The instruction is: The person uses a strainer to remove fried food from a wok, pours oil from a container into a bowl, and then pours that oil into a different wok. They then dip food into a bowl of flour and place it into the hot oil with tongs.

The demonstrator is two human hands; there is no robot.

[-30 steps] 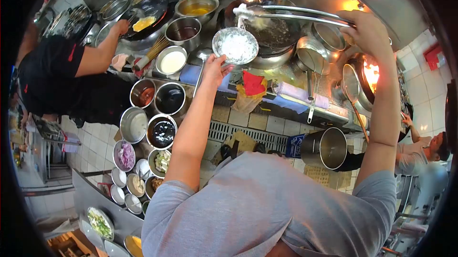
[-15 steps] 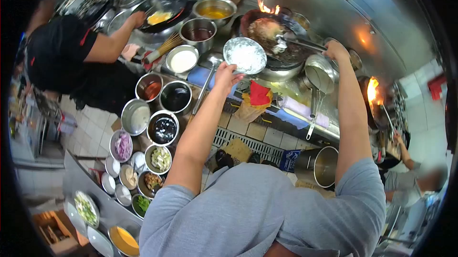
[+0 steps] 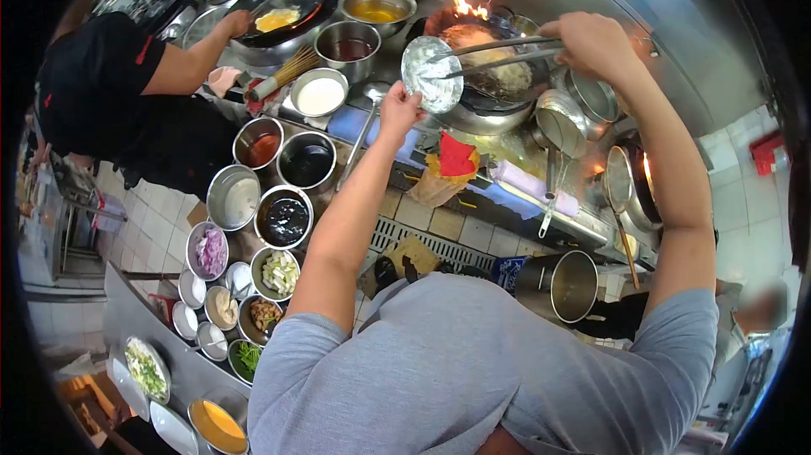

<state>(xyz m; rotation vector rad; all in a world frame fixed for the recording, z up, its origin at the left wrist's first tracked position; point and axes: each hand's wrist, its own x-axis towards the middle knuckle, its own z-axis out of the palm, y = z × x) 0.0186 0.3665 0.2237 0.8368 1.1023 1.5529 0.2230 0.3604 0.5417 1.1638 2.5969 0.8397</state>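
Your left hand (image 3: pixel 397 108) grips the near rim of a shallow round steel dish (image 3: pixel 431 73), fingers clenched on its edge, and the dish is tipped steeply toward the big black wok (image 3: pixel 494 75), its lip right at the wok's near-left edge. A thin white residue coats the inside of the dish. Your right hand (image 3: pixel 591 43) is closed around the long steel handle of a ladle (image 3: pixel 498 51), which reaches leftward across the wok so that its far end meets the face of the tilted dish. The wok holds a pale mound of food, and orange flames (image 3: pixel 467 5) lick up at its far rim.

Just in front of the wok, a folded red cloth (image 3: pixel 454 153) lies on the stove ledge. Left of the wok stand a steel bowl of white liquid (image 3: pixel 319 93), a steel pot of dark red liquid (image 3: pixel 346 39) and a steel bowl of amber oil (image 3: pixel 377 4). Further left of the wok, a person in a black shirt (image 3: pixel 101 83) rests a hand at a second wok holding a yellow omelette (image 3: pixel 277 18). Nearer you than the wok and to its left, round steel tubs hold sauces, sliced purple onion (image 3: pixel 211 250) and chopped vegetables. To the right of the wok, another burner (image 3: pixel 646 172) glows orange.
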